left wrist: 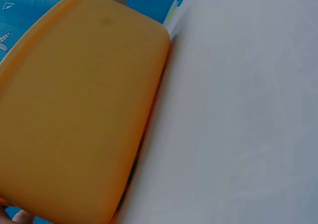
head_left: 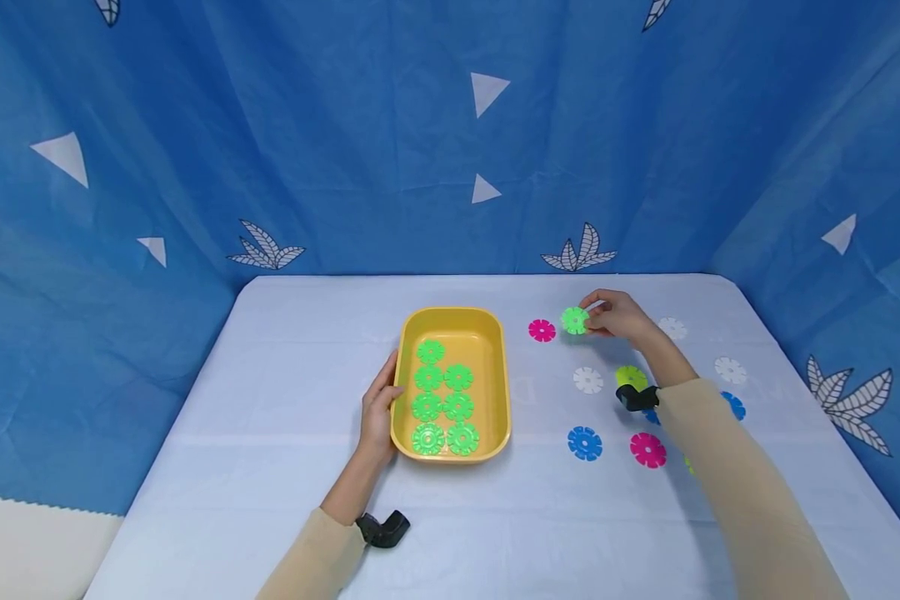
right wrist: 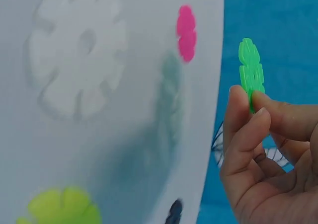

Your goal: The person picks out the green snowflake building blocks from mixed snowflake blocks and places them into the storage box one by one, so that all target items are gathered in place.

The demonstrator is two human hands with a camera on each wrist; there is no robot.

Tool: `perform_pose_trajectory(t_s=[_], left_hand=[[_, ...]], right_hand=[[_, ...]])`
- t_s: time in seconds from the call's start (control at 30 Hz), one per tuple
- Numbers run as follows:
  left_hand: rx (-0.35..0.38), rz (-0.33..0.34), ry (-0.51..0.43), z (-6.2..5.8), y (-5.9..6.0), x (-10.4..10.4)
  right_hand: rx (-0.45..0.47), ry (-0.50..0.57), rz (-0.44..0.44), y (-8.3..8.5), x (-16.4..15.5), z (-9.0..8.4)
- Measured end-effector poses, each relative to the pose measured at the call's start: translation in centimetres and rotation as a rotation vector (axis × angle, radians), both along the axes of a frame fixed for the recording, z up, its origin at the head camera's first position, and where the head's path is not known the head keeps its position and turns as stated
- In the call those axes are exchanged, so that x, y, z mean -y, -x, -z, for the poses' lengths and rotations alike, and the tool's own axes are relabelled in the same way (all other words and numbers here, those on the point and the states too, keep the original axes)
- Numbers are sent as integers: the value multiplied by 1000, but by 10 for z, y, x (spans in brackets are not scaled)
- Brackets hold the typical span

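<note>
My right hand (head_left: 613,315) pinches a green notched disc (head_left: 574,321) between thumb and fingertips. In the right wrist view the green disc (right wrist: 251,67) stands nearly edge-on, raised over the table with its shadow below. At the left side of a yellow tray (head_left: 498,375), my left hand (head_left: 378,412) grips the wall, thumb over the rim and fingers outside. Several green discs (head_left: 458,407) lie inside in two columns, the right column shorter at the far end. The left wrist view is mostly the tray's outer wall (left wrist: 84,105).
Right of the tray, loose notched discs lie spread on the white table (head_left: 270,375): pink (head_left: 542,331), white (head_left: 588,380), blue (head_left: 585,443) and yellow-green (head_left: 631,377) ones. My right forearm passes over some of them. A blue curtain (head_left: 390,150) hangs behind the table.
</note>
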State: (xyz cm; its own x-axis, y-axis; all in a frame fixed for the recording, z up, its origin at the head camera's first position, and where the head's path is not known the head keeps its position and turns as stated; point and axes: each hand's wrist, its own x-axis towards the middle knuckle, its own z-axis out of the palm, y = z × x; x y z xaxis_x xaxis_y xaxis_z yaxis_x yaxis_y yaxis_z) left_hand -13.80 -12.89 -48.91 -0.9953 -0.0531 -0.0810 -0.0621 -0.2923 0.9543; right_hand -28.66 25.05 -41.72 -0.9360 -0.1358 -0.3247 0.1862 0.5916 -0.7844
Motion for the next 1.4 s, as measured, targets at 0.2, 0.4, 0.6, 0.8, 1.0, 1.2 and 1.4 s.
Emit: perform_pose_trajectory(t_s=[0.2, 0.4, 0.6, 0.8, 1.0, 1.2, 1.4], left_hand=[[-2, 0, -17, -1, 0, 0], [-7, 2, -25, -1, 0, 0], [-18, 3, -20, 0, 1, 1], [-26, 8, -22, 1, 1, 1], [-26, 8, -35, 2, 3, 1], [-25, 16, -48, 3, 3, 1], [-24, 17, -43, 3, 2, 3]], right_hand=[[-27, 28, -90, -3, 35, -22], [-67, 8, -174, -1, 76, -35], [-117, -41, -298, 1, 116, -42], [-145, -120, -409, 3, 146, -38], [-130, -163, -435, 4, 168, -26], [-181, -258, -443, 2, 181, -17], [-270, -399, -496, -4, 192, -12]])
